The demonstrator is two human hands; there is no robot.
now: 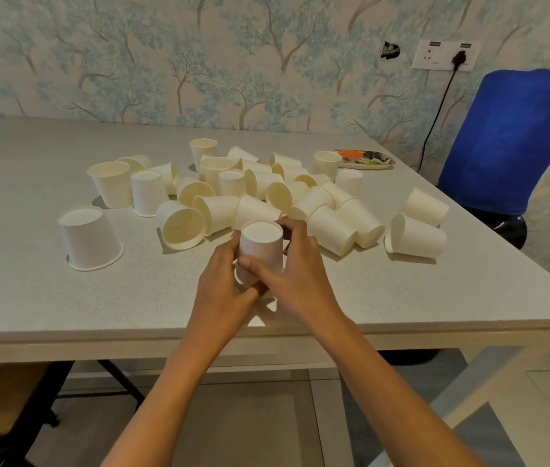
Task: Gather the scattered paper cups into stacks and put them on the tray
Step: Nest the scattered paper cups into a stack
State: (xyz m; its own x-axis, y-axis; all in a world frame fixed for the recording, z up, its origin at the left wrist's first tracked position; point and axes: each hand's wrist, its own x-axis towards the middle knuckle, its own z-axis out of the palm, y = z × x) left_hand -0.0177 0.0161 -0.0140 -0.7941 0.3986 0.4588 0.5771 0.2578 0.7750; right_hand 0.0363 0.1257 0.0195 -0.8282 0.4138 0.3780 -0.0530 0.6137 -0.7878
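- White paper cups (266,193) are heaped all over the grey table (30,298), at 12 o'clock from the hands. Some stand upright, some are upside down, and many lie on their sides.
- Out at 10 o'clock a lone cup (89,237) sits upside down, clear of the heap.
- At 2 o'clock a pair (418,227) of cups lies side by side on their sides, just off the heap's right edge.
- The tray (361,167), patterned in orange and dark, lies far back at 1 o'clock near the table's right edge. An upright cup stands just before its left end, and the whole heap sits between it and the hands.
- A blue chair (519,136) stands past the table corner at 2 o'clock. Above it on the tree-print wall is a socket (445,55) with a black lead plugged in.
- Now the action: the stack (261,244) is upside down, base up, near the table's front edge and just short of the nearest fallen cups.
- The left hand (223,291) comes in from 8 o'clock, with its fingers curled round the stack's left wall and lower part.
- The right hand (300,271) comes in from 4 o'clock. Its thumb presses across the near wall and its fingers are curled over the far side by the base.
- A second cup shows below the top one, between the hands. How many are nested, and whether the stack rests on the table, cannot be told.
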